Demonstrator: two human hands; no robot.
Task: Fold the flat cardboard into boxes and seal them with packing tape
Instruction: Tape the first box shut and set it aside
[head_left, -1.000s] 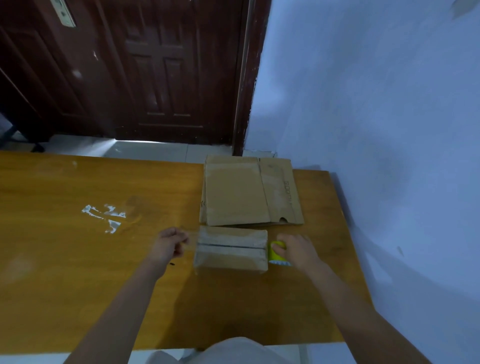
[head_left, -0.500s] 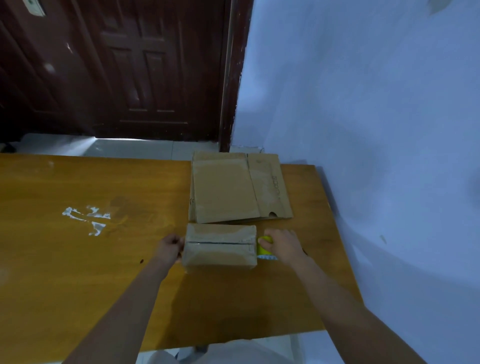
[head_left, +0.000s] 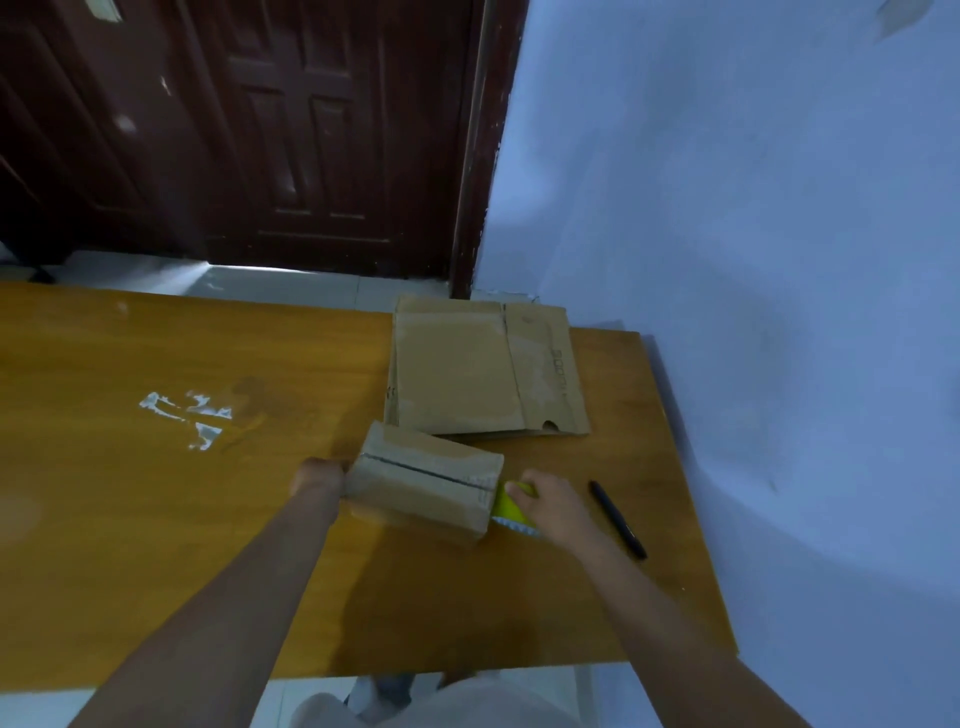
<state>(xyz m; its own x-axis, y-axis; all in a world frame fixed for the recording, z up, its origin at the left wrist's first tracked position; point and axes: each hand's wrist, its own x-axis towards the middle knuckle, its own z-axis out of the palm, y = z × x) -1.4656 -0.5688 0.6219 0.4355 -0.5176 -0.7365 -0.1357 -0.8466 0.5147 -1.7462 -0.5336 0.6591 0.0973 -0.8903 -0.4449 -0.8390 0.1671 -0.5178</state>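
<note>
My left hand (head_left: 318, 475) is pressed against the left end of a small folded box (head_left: 425, 486); it is blurred and its fingers are hidden behind the box end, so I cannot tell whether they are curled or straight. My right hand (head_left: 551, 506) is at the box's right end, its fingers curled around a yellow tape dispenser (head_left: 508, 512) that touches that end; the dispenser's toothed edge shows just below my hand. The box lies skewed on the table (head_left: 156, 519), toward the right half and between the middle and the near edge, its closed top flaps meeting in a dark seam that runs along its length. Whether tape covers the seam is too unclear to say.

Just beyond the box, at the far edge of the table near the far right corner, lies a stack of flat cardboard (head_left: 483, 374), its far side reaching slightly past the table's edge. The box's far corner is just beside the stack's near edge. A black pen (head_left: 617, 518) lies on the table to the right of my right hand, near the right edge, angled toward the near right corner. White scraps of residue (head_left: 187, 415) are stuck to the table's surface toward the left of the box, well apart from it.
</note>
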